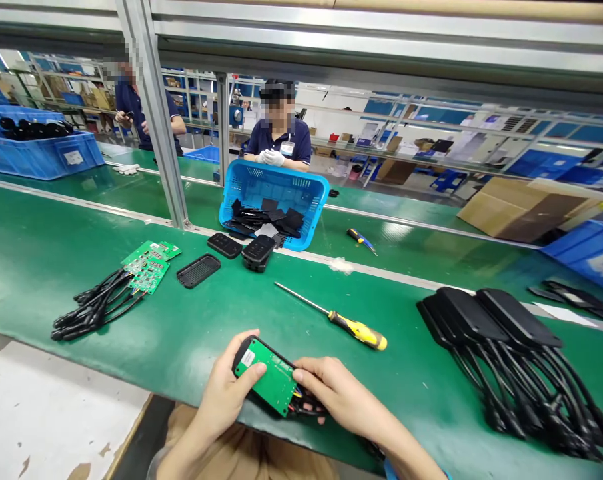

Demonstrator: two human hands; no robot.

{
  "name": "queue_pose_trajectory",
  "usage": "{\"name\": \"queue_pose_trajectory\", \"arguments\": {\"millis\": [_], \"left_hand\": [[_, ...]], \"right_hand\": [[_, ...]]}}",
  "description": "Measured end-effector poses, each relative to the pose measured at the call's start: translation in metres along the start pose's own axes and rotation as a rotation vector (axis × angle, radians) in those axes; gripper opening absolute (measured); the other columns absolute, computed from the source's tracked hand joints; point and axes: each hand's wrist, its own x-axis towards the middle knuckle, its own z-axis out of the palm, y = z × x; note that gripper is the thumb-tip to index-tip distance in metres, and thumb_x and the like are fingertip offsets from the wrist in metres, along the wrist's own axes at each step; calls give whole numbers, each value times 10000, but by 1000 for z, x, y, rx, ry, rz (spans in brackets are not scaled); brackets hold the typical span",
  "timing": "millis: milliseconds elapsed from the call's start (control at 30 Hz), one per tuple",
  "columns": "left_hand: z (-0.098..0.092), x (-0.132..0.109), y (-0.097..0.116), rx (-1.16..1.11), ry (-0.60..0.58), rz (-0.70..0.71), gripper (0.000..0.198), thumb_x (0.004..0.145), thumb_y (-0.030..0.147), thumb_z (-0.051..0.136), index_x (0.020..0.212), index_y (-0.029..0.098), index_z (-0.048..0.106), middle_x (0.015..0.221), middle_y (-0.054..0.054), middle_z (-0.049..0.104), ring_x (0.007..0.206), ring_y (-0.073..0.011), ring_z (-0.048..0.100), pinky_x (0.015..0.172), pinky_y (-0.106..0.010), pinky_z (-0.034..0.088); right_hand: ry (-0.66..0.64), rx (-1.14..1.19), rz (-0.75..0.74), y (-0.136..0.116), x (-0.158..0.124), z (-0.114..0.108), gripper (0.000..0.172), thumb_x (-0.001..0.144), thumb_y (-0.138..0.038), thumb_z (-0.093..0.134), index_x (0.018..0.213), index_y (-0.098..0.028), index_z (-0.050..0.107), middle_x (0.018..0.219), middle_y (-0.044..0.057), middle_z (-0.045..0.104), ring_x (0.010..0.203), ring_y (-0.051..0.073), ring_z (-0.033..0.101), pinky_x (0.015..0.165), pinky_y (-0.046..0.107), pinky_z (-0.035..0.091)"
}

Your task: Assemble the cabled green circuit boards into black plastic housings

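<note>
My left hand [231,387] grips a green circuit board [268,379] that lies in a black plastic housing, its thumb pressed on the board's face. At the board's right end, my right hand [326,387] is closed around the black cable and thin coloured wires, thumb near the board's corner. The board is tilted, with a white label at its upper left. Beyond my hands lies a yellow and black screwdriver [356,328], its shaft pointing left. Part of the housing and cable is hidden by my fingers.
Several circuit boards with cables [148,267] lie to the left. Black housing parts [198,271] sit near a tipped blue basket [308,193] of black pieces. Several finished-looking black units with cables [511,320] are stacked right. A smaller screwdriver [362,240] lies farther back. Two people stand across the bench.
</note>
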Motion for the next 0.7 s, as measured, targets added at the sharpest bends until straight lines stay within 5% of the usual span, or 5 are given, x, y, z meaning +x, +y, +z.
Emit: {"name": "queue_pose_trajectory", "arguments": {"millis": [67, 200, 700], "left_hand": [[0, 1, -1, -3, 4, -9, 508, 820, 463, 666, 1228, 167, 601, 1062, -73, 673, 947, -250, 610, 882, -332, 460], [0, 1, -2, -43, 13, -35, 512, 828, 471, 665, 1234, 167, 596, 1010, -55, 672, 898, -230, 608, 830, -307, 465], [4, 0, -4, 94, 58, -15, 424, 865, 446, 606, 1170, 153, 633, 997, -76, 714, 889, -243, 648, 810, -329, 510]], "right_hand": [[-2, -6, 31, -3, 4, -1, 354, 966, -412, 378, 726, -203, 535, 594, -26, 502, 482, 135, 508, 414, 214, 402], [116, -236, -47, -4, 5, 2, 407, 992, -395, 364, 649, -211, 484, 556, -37, 471, 536, 132, 467, 535, 243, 328], [96, -154, -15, 4, 6, 3, 393, 1000, -404, 352, 658, -226, 428, 563, -35, 504, 540, 140, 502, 529, 231, 341]]}}
